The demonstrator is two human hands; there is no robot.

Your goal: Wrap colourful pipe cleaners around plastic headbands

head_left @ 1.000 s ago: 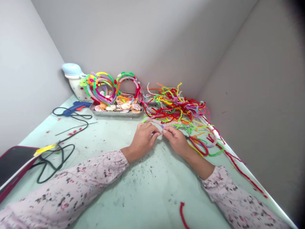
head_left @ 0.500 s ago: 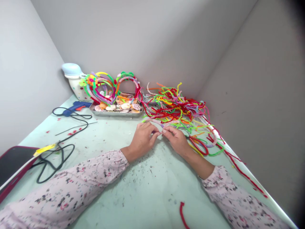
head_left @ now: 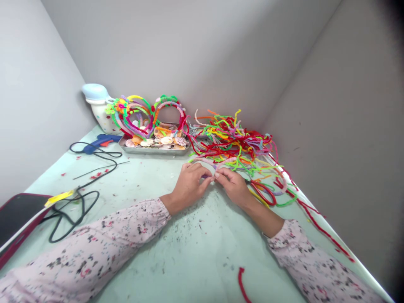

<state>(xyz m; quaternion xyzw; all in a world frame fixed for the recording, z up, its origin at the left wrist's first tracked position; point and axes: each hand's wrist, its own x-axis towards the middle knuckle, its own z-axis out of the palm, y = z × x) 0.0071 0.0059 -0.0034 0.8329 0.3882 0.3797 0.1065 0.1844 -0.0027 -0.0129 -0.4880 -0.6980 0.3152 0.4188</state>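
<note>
My left hand (head_left: 192, 180) and my right hand (head_left: 232, 183) meet over the table, thumbs and forefingers pinched with their tips almost touching. Between them runs a thin purple pipe cleaner (head_left: 215, 167); most of it is hidden by the fingers. Just beyond the fingertips lies a pale pink fuzzy strand (head_left: 203, 159) with a green end; whether it joins the purple one I cannot tell. Red-handled scissors (head_left: 267, 193) rest beside my right wrist, their blades partly covered. Past my hands is a tangled heap of coloured pipe cleaners (head_left: 227, 139).
A metal tray (head_left: 151, 150) holds shells, with fuzzy headbands (head_left: 135, 101) standing on it. At the left are a blue glue gun (head_left: 97, 144), its black cord (head_left: 83, 206), a white jar (head_left: 102, 115) and a dark red-edged device (head_left: 22, 214). A red pipe cleaner (head_left: 241, 282) lies in front.
My fingertips have shifted very slightly, and a little more purple shows at the left fingers. Everything else has stayed put.
</note>
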